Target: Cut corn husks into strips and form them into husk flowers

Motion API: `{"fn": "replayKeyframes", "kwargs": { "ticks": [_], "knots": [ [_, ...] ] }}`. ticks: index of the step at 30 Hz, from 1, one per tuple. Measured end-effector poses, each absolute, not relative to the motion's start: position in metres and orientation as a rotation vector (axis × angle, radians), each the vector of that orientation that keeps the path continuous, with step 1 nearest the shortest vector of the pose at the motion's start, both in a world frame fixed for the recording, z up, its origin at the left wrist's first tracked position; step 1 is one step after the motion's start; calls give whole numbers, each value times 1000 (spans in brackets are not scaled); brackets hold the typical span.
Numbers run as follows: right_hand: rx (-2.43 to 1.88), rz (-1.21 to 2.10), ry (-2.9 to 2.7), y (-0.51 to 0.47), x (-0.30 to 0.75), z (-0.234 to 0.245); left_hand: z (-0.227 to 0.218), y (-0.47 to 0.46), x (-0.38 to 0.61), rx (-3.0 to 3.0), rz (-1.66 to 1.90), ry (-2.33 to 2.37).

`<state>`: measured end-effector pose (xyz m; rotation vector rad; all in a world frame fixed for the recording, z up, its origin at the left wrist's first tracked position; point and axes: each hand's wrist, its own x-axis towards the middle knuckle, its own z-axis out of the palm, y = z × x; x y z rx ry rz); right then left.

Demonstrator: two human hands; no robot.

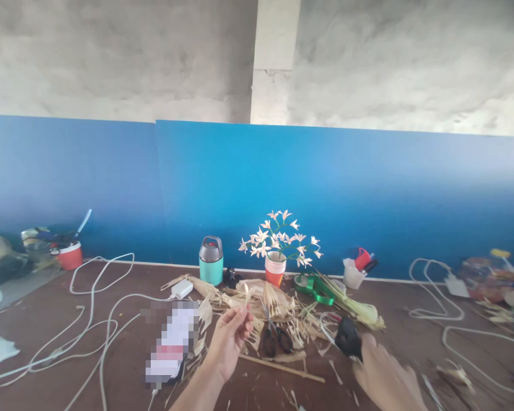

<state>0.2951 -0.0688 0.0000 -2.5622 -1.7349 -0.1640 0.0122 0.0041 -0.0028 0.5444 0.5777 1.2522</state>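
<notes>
Fingertips pinched together, my left hand [233, 337] holds up a small pale flower [247, 295] of husk-like strips. My right hand [383, 368], blurred by motion, is around one end of a black tool [349, 338] with a white cord; its exact kind is too smeared to tell. Between the hands lie black-handled scissors [276, 337] on a heap of dry husks [240, 294]. Behind them stands a red-and-white paper cup [275, 269] with several pale flowers [278, 237] on green stems.
A teal flask [211, 262] stands at the back. To the left lie a phone [171, 342], a white charger [182, 289] and tangled cables [107, 319]. Green ribbon [321, 290], pale stalks [360, 308] and a white cup [353, 274] are at right. A thin stick [282, 368] lies in front.
</notes>
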Motion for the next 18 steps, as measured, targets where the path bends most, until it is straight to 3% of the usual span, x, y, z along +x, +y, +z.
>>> {"fn": "replayKeyframes", "kwargs": {
  "ticks": [6, 9, 15, 18],
  "knots": [
    [-2445, -200, -1642, -50, 302, 29, -3, 5, 11, 519, 1264, 567],
    [-2147, -162, -1688, -42, 297, 35, -4, 6, 10, 523, 1271, 616],
    [-1481, 221, -1671, -41, 232, 29, -8, 7, 11, 602, 1261, 650],
    [-1299, 179, -1586, -38, 191, 17, -9, 7, 12, 630, 1254, 661]
  ]
}}
